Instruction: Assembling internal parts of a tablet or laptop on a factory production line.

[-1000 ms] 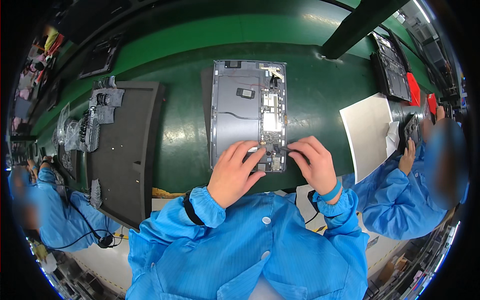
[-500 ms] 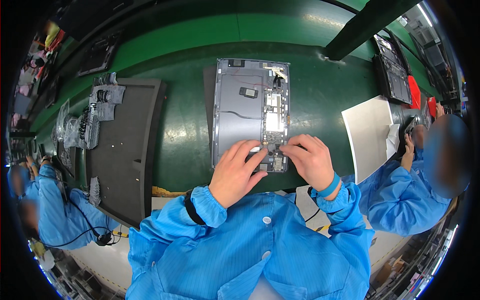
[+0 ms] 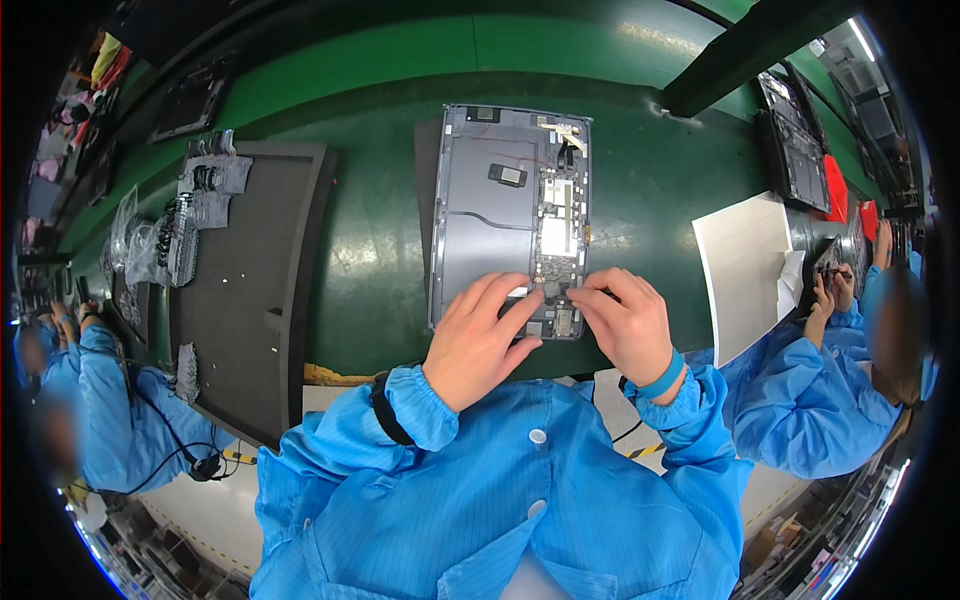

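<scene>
laptop chassis lies ahead on the counter, long axis pointing away from us, left hand spread over its near end, right hand bunched at the right edge (we can't tell what's pinched).

left hand: palm-down, fingers extended, thumb apart | right hand: fingers curled, tips close together
</scene>
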Available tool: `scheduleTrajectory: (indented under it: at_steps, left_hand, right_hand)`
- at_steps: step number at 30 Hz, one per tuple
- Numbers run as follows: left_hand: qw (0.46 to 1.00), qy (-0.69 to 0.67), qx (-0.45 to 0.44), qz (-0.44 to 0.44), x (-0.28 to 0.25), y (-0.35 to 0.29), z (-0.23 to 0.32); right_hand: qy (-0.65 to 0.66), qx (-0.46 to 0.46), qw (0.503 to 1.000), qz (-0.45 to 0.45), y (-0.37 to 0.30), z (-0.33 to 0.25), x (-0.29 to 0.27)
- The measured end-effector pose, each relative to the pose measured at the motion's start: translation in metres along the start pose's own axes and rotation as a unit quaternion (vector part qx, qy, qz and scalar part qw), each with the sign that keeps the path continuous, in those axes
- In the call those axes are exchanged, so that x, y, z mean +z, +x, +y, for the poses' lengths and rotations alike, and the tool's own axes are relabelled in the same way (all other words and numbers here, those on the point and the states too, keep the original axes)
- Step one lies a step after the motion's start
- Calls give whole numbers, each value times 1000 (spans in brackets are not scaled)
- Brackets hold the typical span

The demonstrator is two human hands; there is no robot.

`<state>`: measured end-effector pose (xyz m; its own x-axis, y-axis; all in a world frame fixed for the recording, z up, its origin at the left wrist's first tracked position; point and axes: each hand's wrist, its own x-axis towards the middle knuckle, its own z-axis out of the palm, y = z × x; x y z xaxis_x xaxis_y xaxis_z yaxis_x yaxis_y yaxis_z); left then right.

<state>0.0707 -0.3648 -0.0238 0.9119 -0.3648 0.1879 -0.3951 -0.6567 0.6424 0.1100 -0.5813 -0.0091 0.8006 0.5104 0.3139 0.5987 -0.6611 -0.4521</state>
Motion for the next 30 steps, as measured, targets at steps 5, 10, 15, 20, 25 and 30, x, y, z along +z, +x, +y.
scheduleTrajectory:
  at_steps: [5, 10, 15, 20, 25, 30]
  left_hand:
    - [1000, 3, 6, 4, 1, -1, 0]
    - [1000, 2, 4, 4, 1, -1, 0]
    - [1000, -9, 4, 8, 1, 2, 1]
    - [1000, -4, 1, 14, -3, 0, -1]
    - [998, -60, -4, 29, -12, -7, -3]
    - [978, -114, -124, 127, -108, -31, -21]
  right_hand:
    - [-80, -19, 995, -53, 7, -14, -9]
    - [-122, -145, 970, -151, 23, -11, -18]
    - [-66, -104, 987, -99, 11, 3, -12]
    - [-53, -99, 990, -85, 16, -3, -10]
    - [69, -2, 996, -62, 19, -4, -7]
    - [205, 261, 943, 33, -21, 39, 4]
